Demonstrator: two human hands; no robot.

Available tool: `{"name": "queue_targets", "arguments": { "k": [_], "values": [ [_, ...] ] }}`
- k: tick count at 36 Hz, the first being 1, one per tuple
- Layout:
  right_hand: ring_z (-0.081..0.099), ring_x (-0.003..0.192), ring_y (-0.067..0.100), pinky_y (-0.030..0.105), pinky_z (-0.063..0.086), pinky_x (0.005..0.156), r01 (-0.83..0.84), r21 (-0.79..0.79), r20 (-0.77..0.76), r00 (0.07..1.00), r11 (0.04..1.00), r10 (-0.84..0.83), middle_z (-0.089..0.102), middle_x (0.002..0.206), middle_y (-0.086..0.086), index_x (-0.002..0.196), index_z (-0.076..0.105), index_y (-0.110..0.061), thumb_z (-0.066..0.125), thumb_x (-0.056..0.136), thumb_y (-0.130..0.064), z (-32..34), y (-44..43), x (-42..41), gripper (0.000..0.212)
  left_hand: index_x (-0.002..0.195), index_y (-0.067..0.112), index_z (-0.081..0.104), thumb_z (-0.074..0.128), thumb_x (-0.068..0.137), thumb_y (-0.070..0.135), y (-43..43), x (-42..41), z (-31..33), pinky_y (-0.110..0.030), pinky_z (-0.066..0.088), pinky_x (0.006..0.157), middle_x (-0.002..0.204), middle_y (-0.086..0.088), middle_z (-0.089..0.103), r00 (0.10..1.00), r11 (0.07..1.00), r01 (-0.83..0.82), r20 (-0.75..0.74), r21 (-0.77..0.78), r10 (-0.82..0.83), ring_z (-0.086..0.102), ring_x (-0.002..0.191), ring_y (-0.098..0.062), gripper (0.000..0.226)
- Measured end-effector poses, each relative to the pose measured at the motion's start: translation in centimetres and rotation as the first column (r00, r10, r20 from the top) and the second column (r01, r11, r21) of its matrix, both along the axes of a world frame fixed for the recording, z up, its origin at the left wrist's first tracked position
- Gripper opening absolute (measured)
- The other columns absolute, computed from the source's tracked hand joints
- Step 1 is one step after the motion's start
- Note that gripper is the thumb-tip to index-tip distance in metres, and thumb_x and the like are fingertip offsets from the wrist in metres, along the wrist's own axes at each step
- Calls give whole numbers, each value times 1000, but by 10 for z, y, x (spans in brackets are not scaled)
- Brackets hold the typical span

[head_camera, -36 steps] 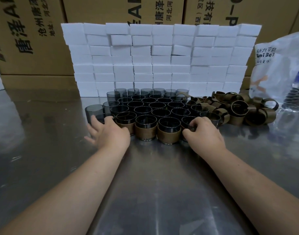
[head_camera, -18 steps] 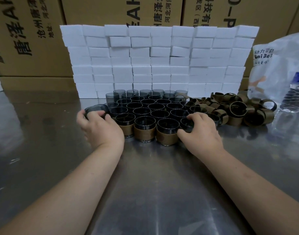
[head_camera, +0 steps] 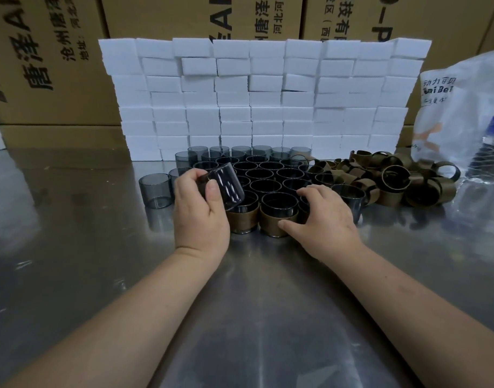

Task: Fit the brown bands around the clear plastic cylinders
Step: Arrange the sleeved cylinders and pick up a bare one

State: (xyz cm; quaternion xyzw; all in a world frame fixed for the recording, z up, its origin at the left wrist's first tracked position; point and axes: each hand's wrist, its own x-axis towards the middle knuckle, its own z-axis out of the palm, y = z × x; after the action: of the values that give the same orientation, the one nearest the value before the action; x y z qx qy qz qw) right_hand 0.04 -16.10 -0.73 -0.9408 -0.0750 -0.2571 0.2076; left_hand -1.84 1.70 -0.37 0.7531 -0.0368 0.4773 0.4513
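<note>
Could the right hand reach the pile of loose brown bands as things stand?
Probably yes: the pile of loose brown bands lies uncovered right of the right hand, past one clear plastic cylinder.
</note>
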Motion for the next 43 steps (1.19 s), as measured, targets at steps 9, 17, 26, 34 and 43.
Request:
{"name": "queue_targets", "arguments": {
  "k": [9,17,26,34,43],
  "values": [
    [44,124,19,41,34,106,-39,231,92,996,972,18,53,128,1,124,56,-17,60,80,-46,8,-7,3,53,95,13,46,31,88,29,2,6,-9,-20,27,69,83,4,46,999,999,44,-8,-11,-44,41,79,-14,23],
    [28,136,29,45,25,110,380,545,-4,892,747,-452,33,148,10,138,43,-12,41,87,-14,11,-82,30,51,82,16,42,29,88,32,6,7,-9,-22,23,61,69,13,41,999,998,46,-15,-41,-47,40,65,-2,21],
    [10,144,26,46,17,115,415,169,-258,894,894,-367,14,157,5,146,28,-18,41,86,-5,-6,-85,45,63,80,15,43,29,86,32,4,7,-10,-22,23,60,67,12,40,996,996,67,-47,-54,-69,40,63,-3,23],
    [44,121,37,47,40,99,466,240,-293,871,852,-394,49,132,15,135,46,-22,44,85,-8,-6,-84,45,52,79,16,43,30,84,34,3,7,-10,-24,24,61,68,11,40,993,994,88,-76,-70,-93,40,64,-4,23],
    [20,141,30,49,23,112,401,83,-341,872,912,-352,13,157,3,147,22,-28,43,88,-4,-6,-83,55,67,79,17,43,29,83,35,4,9,-12,-25,25,62,68,11,41,988,991,109,-101,-84,-117,40,64,-5,23]
  ]
}}
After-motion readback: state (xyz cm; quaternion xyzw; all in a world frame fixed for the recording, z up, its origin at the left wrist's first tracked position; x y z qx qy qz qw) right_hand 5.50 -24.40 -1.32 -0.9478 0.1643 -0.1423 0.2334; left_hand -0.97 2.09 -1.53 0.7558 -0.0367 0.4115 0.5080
